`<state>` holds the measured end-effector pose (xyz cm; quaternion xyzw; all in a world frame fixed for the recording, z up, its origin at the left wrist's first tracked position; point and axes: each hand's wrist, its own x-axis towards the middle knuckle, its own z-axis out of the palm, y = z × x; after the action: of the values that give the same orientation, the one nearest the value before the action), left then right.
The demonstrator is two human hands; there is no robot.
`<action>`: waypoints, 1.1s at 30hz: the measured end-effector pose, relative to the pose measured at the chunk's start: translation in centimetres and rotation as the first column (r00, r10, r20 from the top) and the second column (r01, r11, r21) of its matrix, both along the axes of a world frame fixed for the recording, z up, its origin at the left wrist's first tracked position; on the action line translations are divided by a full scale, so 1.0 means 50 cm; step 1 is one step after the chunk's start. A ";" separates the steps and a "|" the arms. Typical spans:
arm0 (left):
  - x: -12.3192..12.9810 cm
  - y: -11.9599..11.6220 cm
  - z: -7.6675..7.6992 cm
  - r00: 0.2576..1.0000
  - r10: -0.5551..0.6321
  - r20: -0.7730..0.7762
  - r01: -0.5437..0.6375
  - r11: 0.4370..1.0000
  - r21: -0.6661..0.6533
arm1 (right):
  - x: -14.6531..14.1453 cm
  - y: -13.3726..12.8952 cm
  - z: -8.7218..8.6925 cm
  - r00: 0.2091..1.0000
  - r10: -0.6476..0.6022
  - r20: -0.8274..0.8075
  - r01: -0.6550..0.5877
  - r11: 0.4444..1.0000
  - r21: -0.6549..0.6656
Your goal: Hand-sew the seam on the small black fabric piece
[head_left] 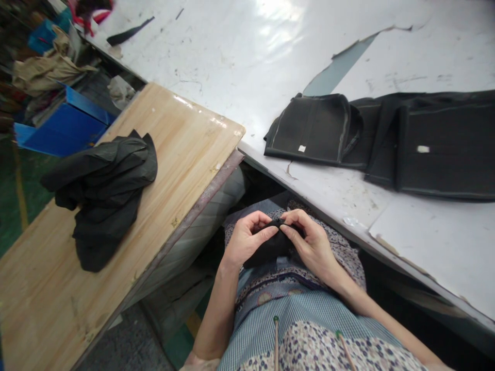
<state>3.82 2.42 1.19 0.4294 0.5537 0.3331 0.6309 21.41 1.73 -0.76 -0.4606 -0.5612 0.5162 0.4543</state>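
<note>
A small piece of black cloth (266, 247) hangs over my lap, in front of the patterned apron. My left hand (247, 238) pinches its upper edge between thumb and fingers. Close beside it, my right hand (309, 239) pinches the same edge, with the two thumbs almost meeting. Fine detail between the fingertips is too small to make out. On the white table (216, 62), folded black fabric pieces (320, 129) with small white tags lie to the right. A crumpled black cloth (104, 190) rests on the wooden board at the left.
The wooden board (185, 134) slopes across the left, its corner near the white table's edge. Behind it are a blue box (73, 123) and tan cloth (42, 69). A dark strip (129, 32) lies at the table's far left. The table's covering is torn at the upper right.
</note>
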 end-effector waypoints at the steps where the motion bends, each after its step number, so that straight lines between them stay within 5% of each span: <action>1: 0.000 0.000 0.000 1.000 0.004 -0.007 -0.004 1.000 0.006 | -0.001 0.000 -0.001 1.000 -0.005 0.002 0.005 1.000 0.008; 18: 0.007 -0.006 0.005 0.994 -0.016 -0.106 0.024 0.997 0.079 | 0.009 0.006 0.002 0.995 0.029 0.100 -0.024 0.999 -0.046; 33: 0.004 -0.007 0.014 0.999 -0.039 0.004 0.039 0.998 -0.046 | 0.014 0.001 0.012 0.994 0.043 0.102 -0.041 0.999 -0.031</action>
<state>4.02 2.09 1.86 0.4249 0.5518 0.3086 0.6479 22.12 1.77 -0.14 -0.4812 -0.5860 0.5092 0.4071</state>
